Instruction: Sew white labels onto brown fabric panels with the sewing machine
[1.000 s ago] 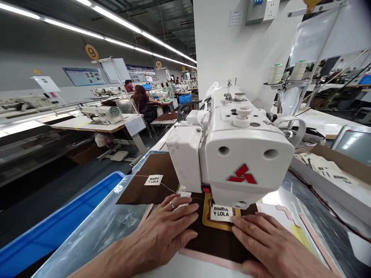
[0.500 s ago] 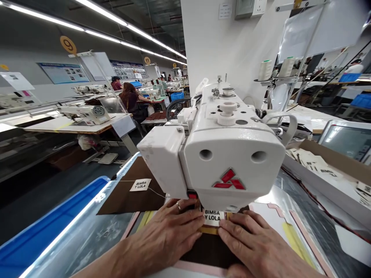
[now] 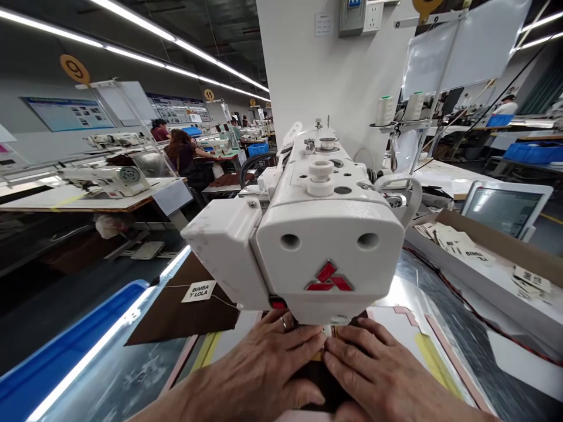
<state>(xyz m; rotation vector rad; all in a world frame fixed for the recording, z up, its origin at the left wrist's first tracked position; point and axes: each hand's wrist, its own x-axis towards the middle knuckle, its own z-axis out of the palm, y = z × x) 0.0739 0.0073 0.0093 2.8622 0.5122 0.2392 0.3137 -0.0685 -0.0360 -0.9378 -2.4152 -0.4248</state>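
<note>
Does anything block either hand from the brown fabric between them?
Nothing visible does: the left hand and right hand appear to rest on the brown fabric. The machine head hides what lies just beyond.

Left: round "9" sign, wall poster | beyond: seated co-worker | top: socket on pale wall

The sewing machine is white with a red emblem; the fabric is plain dark brown; the label is white with black lettering; the bin is solid blue.
</note>
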